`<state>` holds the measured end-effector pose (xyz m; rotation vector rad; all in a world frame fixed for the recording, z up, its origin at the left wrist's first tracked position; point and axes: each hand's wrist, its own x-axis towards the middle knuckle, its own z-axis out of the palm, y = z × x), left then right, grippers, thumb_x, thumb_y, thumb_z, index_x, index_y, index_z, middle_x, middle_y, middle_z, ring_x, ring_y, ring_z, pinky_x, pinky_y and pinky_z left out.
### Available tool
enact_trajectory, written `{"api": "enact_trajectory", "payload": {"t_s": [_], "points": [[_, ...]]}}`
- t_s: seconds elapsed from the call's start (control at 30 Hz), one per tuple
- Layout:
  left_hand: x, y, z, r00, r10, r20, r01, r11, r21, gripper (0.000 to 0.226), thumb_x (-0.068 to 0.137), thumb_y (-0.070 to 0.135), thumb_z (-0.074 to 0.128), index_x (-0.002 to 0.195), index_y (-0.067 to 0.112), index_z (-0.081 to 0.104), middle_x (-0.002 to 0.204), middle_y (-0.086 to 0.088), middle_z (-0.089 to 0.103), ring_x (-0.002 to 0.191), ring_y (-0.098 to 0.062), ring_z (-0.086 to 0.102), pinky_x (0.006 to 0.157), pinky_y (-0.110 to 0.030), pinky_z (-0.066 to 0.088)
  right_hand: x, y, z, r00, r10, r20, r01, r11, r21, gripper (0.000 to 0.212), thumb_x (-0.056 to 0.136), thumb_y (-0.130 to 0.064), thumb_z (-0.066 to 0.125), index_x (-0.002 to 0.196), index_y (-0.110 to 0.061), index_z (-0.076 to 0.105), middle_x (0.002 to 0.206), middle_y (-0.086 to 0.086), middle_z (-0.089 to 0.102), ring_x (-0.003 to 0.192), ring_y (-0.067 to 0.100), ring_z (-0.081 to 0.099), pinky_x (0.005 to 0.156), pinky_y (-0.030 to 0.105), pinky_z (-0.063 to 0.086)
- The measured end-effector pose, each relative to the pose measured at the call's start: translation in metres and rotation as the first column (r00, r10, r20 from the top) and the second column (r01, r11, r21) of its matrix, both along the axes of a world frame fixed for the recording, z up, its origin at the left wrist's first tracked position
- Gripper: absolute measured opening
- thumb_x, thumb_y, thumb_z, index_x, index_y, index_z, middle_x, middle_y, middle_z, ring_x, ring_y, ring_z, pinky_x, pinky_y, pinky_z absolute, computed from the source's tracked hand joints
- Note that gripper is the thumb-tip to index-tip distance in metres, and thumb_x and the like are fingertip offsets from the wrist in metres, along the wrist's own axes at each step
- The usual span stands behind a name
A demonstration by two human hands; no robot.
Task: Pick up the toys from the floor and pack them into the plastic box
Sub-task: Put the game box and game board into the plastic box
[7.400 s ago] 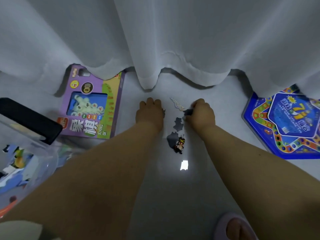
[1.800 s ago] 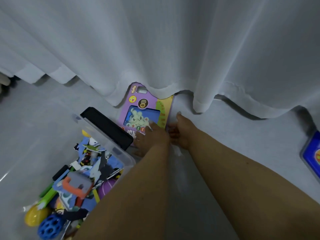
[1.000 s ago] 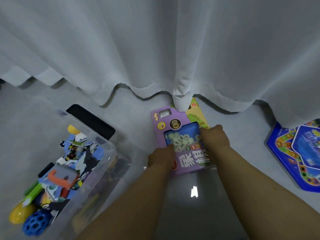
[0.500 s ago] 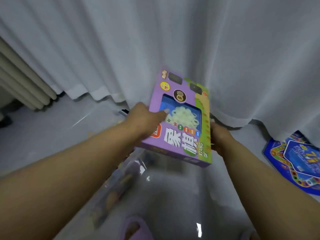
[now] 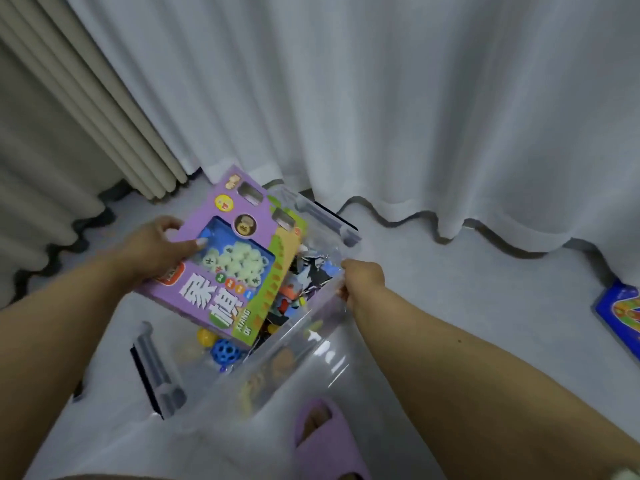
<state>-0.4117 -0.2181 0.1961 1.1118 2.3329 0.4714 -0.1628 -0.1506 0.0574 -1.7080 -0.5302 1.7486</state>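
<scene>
White curtain behind, left hand (image 5: pixel 157 249) gripping tilted game box (image 5: pixel 225 261), right hand (image 5: pixel 363 282) pinching plastic box (image 5: pixel 322 327) rim.

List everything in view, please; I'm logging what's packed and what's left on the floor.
purple game box: one, purple with green edge, tilted over the bin's open top, in the left hand's grip
plastic bin: one, clear, on the floor at centre
mixed toys: many, mixed colours, inside the bin
yellow ball: one, inside the bin
blue holed ball: one, inside the bin
blue board game: one, blue, on the floor at right edge
curtains: white sheer, beige at left
slipper: one, lilac, on a foot, bottom
left hand: grips the game box
right hand: grips the bin's rim
</scene>
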Motion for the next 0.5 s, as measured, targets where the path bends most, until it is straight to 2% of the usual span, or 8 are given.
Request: {"api": "enact_trajectory", "payload": {"t_s": [0.1,0.2,0.23,0.3,0.37,0.5], "points": [[0.014,0.018,-0.021,0.993,-0.117,0.017,0.119,0.986,-0.121,0.043,0.080,0.040,0.071,0.114,0.026,0.048,0.079,-0.006,0.065,0.051,-0.015,0.066,0.053,-0.025,0.051,0.014,-0.003,-0.011,0.990,-0.122,0.065,0.117,0.990,0.082,0.020,0.083,-0.012,0.059,0.098,0.000,0.056,0.079,0.013,0.054,0.061,0.027,0.051,0.059,0.029,0.041],[0.037,0.042,-0.051,0.961,-0.264,0.085,0.276,0.937,-0.216,0.054,0.081,0.044,0.070,0.129,0.028,0.049,0.112,-0.014,0.063,0.075,-0.025,0.070,0.068,-0.031,0.056,0.044,-0.003,-0.012,0.958,-0.251,0.142,0.225,0.959,0.173,0.009,0.088,-0.014,0.055,0.087,-0.005,0.053,0.077,0.005,0.053,0.080,0.028,0.055,0.058,0.021,0.042],[0.046,0.050,-0.063,0.944,-0.315,0.095,0.329,0.917,-0.224,0.056,0.083,0.043,0.068,0.133,0.028,0.048,0.119,-0.014,0.062,0.083,-0.027,0.068,0.073,-0.030,0.054,0.055,-0.004,-0.011,0.938,-0.304,0.169,0.271,0.943,0.194,0.009,0.089,-0.014,0.055,0.085,-0.006,0.053,0.077,0.004,0.052,0.080,0.026,0.052,0.057,0.025,0.038],[0.068,0.062,-0.086,0.909,-0.408,0.089,0.418,0.889,-0.190,0.047,0.089,0.037,0.062,0.134,0.024,0.051,0.120,-0.010,0.063,0.088,-0.024,0.065,0.078,-0.027,0.049,0.080,-0.003,-0.015,0.876,-0.404,0.262,0.354,0.909,0.219,0.017,0.089,-0.016,0.054,0.094,0.000,0.058,0.087,0.007,0.055,0.081,0.023,0.049,0.063,0.024,0.031],[0.092,0.072,-0.108,0.864,-0.501,0.055,0.503,0.849,-0.163,0.038,0.095,0.031,0.055,0.131,0.021,0.054,0.119,-0.007,0.066,0.094,-0.023,0.062,0.082,-0.025,0.044,0.104,-0.005,-0.018,0.808,-0.500,0.311,0.438,0.863,0.250,0.022,0.089,-0.016,0.053,0.097,0.003,0.059,0.089,0.009,0.055,0.081,0.023,0.049,0.058,0.022,0.030],[0.129,0.088,-0.144,0.729,-0.677,-0.103,0.628,0.721,-0.295,0.032,0.096,0.023,0.048,0.127,0.018,0.056,0.122,-0.011,0.062,0.110,-0.031,0.056,0.089,-0.028,0.042,0.156,0.000,-0.016,0.656,-0.694,0.297,0.627,0.720,0.298,0.025,0.087,-0.018,0.055,0.101,0.002,0.060,0.091,0.009,0.056,0.085,0.026,0.054,0.067,0.026,0.034]]}}
